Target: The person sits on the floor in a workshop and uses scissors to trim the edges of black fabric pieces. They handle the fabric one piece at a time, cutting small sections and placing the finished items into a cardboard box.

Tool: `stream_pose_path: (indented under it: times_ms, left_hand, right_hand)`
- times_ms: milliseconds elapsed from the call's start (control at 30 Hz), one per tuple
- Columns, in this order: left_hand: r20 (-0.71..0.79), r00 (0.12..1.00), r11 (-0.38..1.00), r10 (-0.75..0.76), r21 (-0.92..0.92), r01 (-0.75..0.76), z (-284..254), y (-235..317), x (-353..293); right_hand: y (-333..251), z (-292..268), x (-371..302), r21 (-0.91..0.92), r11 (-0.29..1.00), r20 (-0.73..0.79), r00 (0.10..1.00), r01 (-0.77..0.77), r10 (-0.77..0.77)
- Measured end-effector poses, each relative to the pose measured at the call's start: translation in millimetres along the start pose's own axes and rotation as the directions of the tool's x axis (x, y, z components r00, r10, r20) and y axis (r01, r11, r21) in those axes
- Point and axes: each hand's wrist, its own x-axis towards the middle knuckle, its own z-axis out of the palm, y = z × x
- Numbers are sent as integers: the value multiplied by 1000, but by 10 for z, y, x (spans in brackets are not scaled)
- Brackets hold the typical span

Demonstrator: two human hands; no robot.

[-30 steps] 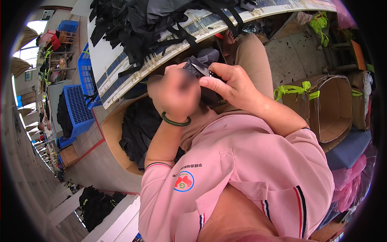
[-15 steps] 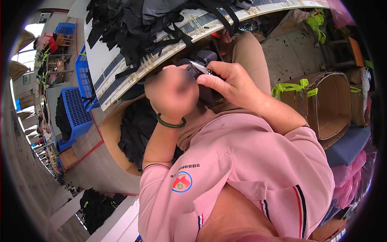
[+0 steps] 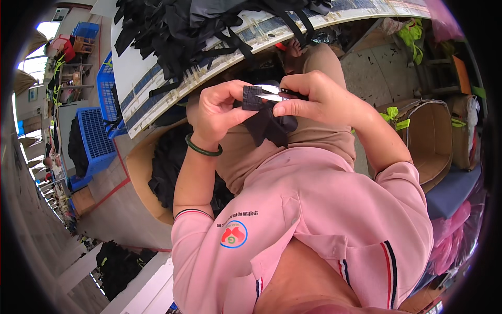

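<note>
1. The small black fabric piece, a squarish flap of dark cloth, is held up in front of the person's chest, above the lap, with the rest of the black cloth hanging from it down onto the tan trousers.
2. The left hand pinches the flap's edge between thumb and fingertips; its grip is closed on the fabric piece. A green bangle sits on that wrist.
3. The right hand is wrapped around small silver thread snips, its grip closed on them, with the blade tips lying against the flap's right edge.
4. Judging by this, trimming of this piece appears to be under way rather than finished: the blades are at the cloth and the piece is not yet put down.
5. Much seems left: a heap of black fabric pieces and straps covers the white worktop beyond the hands.
6. More dark cloth fills the brown cardboard bin at the person's left knee; whether that is finished work cannot be told.
7. An open cardboard box stands to the right, and blue plastic crates sit further left.
</note>
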Motion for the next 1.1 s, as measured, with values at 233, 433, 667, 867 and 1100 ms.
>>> stream_pose_path:
  times_ms: [233, 433, 667, 867, 1100]
  left_hand:
    - [15, 998, 998, -56, 38, 55, 4, -30, 1]
    - [83, 996, 997, -17, 77, 11, 1, -58, 22]
    - [63, 998, 995, -2, 97, -4, -13, -39, 21]
    - [48, 999, 996, -19, 92, 15, 8, -32, 23]
    - [74, 997, 998, 13, 65, -18, -5, -89, 35]
  right_hand:
    - [-1, 28, -34, -250, 966, -74, 994, 63, -84]
    - [25, 58, -18, -225, 970, -76, 991, 90, -110]
    - [-10, -18, -31, -254, 966, -31, 998, 45, -54]
    - [-5, -6, -43, -275, 951, -48, 986, 142, -161]
    - [0, -18, -27, -305, 949, -68, 992, 82, -107]
